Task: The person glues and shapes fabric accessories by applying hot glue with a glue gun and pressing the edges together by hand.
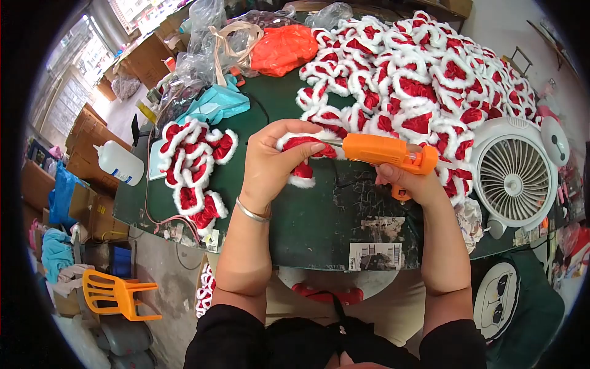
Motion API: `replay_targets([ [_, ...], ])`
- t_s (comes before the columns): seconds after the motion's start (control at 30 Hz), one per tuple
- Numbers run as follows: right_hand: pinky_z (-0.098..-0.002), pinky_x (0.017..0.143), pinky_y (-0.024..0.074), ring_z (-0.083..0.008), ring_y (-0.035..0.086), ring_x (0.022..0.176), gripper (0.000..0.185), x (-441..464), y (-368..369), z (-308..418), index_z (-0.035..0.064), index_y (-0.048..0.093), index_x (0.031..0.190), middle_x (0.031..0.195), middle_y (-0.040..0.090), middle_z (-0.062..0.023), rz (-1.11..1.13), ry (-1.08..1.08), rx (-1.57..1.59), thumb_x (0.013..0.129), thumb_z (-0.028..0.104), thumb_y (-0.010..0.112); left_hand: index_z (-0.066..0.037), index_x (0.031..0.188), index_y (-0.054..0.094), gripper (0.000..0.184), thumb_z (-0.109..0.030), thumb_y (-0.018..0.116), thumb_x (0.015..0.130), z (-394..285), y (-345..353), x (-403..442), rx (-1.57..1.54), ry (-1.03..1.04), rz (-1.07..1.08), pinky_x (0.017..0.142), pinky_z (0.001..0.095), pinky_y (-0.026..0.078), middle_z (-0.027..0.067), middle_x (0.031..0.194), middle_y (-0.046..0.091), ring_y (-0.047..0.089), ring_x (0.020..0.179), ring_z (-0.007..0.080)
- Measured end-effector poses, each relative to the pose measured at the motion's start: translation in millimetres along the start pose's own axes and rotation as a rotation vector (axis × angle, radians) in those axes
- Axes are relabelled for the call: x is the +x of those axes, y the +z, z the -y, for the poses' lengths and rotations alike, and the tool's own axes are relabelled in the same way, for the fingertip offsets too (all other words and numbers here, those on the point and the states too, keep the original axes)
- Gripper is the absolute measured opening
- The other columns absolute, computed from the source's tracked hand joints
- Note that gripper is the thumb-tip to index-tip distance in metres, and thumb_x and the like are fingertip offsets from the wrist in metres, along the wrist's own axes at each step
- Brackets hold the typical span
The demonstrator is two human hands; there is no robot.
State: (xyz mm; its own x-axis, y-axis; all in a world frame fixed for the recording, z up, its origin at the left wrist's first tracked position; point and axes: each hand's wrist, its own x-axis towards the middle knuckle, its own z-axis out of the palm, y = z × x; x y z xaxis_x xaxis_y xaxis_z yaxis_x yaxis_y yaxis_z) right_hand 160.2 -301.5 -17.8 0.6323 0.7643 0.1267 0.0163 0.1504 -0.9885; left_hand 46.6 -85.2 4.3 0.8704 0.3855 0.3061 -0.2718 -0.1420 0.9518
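In the head view, my left hand [270, 157] pinches a small red velvet piece with white fluffy trim [301, 161] above the middle of the table. My right hand [413, 178] is wrapped round the grip of an orange hot glue gun [376, 149]. The gun's nozzle points left and meets the edge of the red piece near my left fingertips; whether glue is coming out cannot be seen. Behind the gun spreads a big heap of similar red and white pieces [424, 80]. A smaller pile of them [190, 163] lies left of my left hand.
A white fan [513, 181] stands on the right of the green table [307, 240]. Orange [283, 50] and light blue plastic bags [216, 103] lie at the back left. A white bottle [120, 162] is by the left edge. An orange chair [117, 294] stands on the floor.
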Motion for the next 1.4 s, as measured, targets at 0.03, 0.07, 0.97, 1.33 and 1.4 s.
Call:
replay_targets([
  [0.03,-0.0264,0.06,0.0488,-0.0125,0.059,0.065,0.029,1,-2,0,0.0021,0.063,0.096,0.078,0.062,-0.0032,0.028,-0.016,-0.066,0.078,0.022,0.072,0.001,0.094,0.064,0.022,0.007,0.069,0.074,0,0,0,0.0,-0.033,0.007,0.056,0.0156,0.045,0.0028,0.081,0.065,0.057,0.063,0.0035],
  [0.07,-0.0267,0.06,0.0492,-0.0124,0.059,0.065,0.029,2,-3,0,0.002,0.063,0.096,0.078,0.062,-0.0034,0.055,-0.031,-0.131,0.078,0.022,0.072,0.001,0.094,0.064,0.022,0.007,0.069,0.074,0,0,0,0.0,-0.034,0.007,0.056,0.0156,0.045,0.0028,0.081,0.065,0.057,0.063,0.0035],
  [0.97,-0.0282,0.064,0.046,-0.0154,0.056,0.073,0.026,13,4,-10,0.0018,0.064,0.088,0.077,0.062,-0.0048,0.122,-0.425,-0.467,0.074,0.021,0.073,0.001,0.097,0.062,0.025,0.009,0.067,0.074,4,2,1,-0.207,-0.063,0.019,0.053,0.0155,0.044,0.0034,0.078,0.064,0.055,0.058,0.0044],
  [1.33,-0.0359,0.076,0.0409,-0.0238,0.051,0.08,0.021,19,-8,-12,0.0014,0.06,0.082,0.08,0.059,-0.0073,0.228,-0.512,-0.408,0.071,0.013,0.073,0.001,0.095,0.064,0.023,0.008,0.069,0.074,3,-2,1,-0.221,-0.065,0.039,0.054,0.0164,0.044,0.0032,0.077,0.064,0.055,0.059,0.0039],
  [1.4,-0.036,0.075,0.041,-0.024,0.05,0.081,0.021,19,-11,-10,0.0014,0.059,0.082,0.08,0.059,-0.0075,0.241,-0.507,-0.415,0.071,0.012,0.073,0.001,0.094,0.064,0.022,0.008,0.069,0.074,3,-2,1,-0.228,-0.073,0.043,0.053,0.0165,0.043,0.0032,0.076,0.064,0.054,0.058,0.004],
])
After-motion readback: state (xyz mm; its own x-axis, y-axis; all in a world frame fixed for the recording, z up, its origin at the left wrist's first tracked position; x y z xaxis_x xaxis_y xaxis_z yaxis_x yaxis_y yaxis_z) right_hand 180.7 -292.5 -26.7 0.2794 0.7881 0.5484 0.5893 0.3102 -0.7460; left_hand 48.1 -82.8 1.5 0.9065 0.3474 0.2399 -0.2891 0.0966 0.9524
